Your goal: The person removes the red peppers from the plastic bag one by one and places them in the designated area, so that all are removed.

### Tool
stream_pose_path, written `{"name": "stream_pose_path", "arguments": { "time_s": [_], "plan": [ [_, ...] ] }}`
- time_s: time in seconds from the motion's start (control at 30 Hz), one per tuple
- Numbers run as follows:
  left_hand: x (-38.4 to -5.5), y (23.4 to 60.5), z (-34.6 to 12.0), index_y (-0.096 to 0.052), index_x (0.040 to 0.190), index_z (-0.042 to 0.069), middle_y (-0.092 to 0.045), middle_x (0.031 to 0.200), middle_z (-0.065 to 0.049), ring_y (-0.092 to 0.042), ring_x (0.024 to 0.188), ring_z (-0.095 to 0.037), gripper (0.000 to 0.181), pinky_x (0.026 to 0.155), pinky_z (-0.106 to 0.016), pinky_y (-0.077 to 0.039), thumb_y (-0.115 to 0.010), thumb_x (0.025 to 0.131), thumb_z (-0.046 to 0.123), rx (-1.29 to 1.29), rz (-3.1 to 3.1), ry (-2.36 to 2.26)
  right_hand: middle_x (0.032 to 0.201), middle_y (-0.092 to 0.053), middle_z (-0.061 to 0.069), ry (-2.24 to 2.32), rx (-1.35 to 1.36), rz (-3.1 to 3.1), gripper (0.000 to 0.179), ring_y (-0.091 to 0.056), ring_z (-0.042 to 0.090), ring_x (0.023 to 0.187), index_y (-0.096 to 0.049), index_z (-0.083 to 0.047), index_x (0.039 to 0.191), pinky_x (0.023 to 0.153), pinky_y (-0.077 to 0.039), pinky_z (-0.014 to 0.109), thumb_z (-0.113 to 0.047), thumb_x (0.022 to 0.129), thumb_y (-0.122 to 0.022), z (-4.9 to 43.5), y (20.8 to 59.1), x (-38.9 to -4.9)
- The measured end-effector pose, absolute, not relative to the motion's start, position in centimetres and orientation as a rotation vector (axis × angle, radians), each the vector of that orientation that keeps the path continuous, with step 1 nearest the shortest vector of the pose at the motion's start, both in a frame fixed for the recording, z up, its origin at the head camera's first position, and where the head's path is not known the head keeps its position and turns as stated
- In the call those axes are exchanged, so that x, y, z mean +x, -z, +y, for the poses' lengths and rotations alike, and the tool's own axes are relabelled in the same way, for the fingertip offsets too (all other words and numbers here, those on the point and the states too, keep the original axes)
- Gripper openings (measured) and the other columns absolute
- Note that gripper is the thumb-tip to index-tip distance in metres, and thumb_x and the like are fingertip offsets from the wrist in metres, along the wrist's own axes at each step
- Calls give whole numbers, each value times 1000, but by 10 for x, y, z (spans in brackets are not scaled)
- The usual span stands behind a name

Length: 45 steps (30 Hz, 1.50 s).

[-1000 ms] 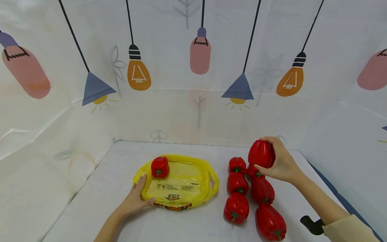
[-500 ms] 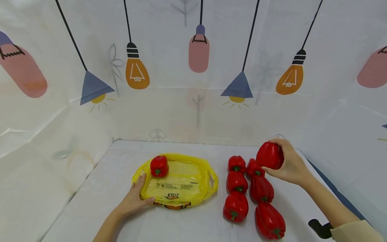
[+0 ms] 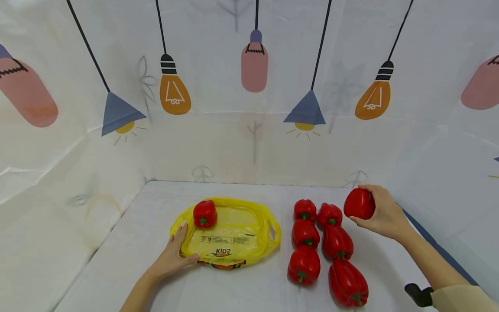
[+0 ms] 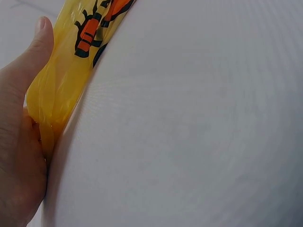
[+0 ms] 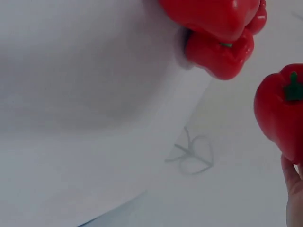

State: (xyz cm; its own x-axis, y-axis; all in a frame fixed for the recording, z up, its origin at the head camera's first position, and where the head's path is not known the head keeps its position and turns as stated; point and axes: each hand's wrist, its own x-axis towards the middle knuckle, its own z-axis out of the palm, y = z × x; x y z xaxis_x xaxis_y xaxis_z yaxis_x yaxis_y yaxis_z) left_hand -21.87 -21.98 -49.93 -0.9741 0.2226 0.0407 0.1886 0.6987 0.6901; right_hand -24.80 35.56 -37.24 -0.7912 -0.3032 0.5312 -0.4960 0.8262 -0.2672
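Observation:
In the head view my right hand (image 3: 383, 212) holds a red bell pepper (image 3: 359, 203) in the air, thumb below and fingers over its right side. Its green stem (image 5: 293, 88) shows in the right wrist view. My left hand (image 3: 174, 253) lies against the near left side of a yellow plastic bag (image 3: 249, 216), thumb spread along the front edge and fingers up the left edge. The left wrist view shows the thumb (image 4: 38, 47) straight beside the bag's printed side. One red bell pepper (image 3: 205, 214) sits in the bag's back left part.
Two columns of red bell peppers stand to the bag's right: a left column (image 3: 306, 234) and a right column (image 3: 337, 242). White cloth covers the table (image 3: 234, 290). A wall sheet with printed lamps (image 3: 255, 67) rises behind. Something black (image 3: 419, 295) shows by the right sleeve.
My right hand has moved right with the bell pepper, from over the back of the right column to beside it. The left hand and the bag stay in place.

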Motion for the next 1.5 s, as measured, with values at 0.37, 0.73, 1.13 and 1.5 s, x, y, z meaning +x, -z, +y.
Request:
{"name": "stream_pose_path", "arguments": {
  "time_s": [0.37,0.73,1.13,1.5],
  "plan": [
    [-218,501,-219,-7,152,-5,-5,157,-26,1,144,-43,109,114,-57,2,-74,80,42,358,2844,-1183,115,-48,31,-541,551,-2851,86,-49,48,100,-45,10,125,60,-57,50,-14,56,-91,381,408,-247],
    [-217,503,-217,-9,152,-4,-7,157,-25,-2,144,-42,108,113,-58,-1,-74,80,43,375,2861,-1165,114,-55,23,-673,590,-3060,88,-53,37,99,-42,11,129,63,-58,40,-21,60,-86,378,424,-249],
    [-217,500,-218,-8,152,-3,-6,158,-24,-2,144,-42,108,114,-58,0,-73,81,44,357,2851,-1171,122,-53,29,-695,697,-3040,93,-50,46,109,-40,13,132,79,-54,55,-22,60,-87,375,425,-251],
    [-219,501,-221,-9,152,-3,-6,157,-26,-2,143,-43,107,114,-55,1,-73,81,44,367,2854,-1200,130,-45,37,-681,660,-3023,101,-42,54,116,-36,13,137,81,-49,64,-24,60,-89,379,412,-247]
  ]
}}
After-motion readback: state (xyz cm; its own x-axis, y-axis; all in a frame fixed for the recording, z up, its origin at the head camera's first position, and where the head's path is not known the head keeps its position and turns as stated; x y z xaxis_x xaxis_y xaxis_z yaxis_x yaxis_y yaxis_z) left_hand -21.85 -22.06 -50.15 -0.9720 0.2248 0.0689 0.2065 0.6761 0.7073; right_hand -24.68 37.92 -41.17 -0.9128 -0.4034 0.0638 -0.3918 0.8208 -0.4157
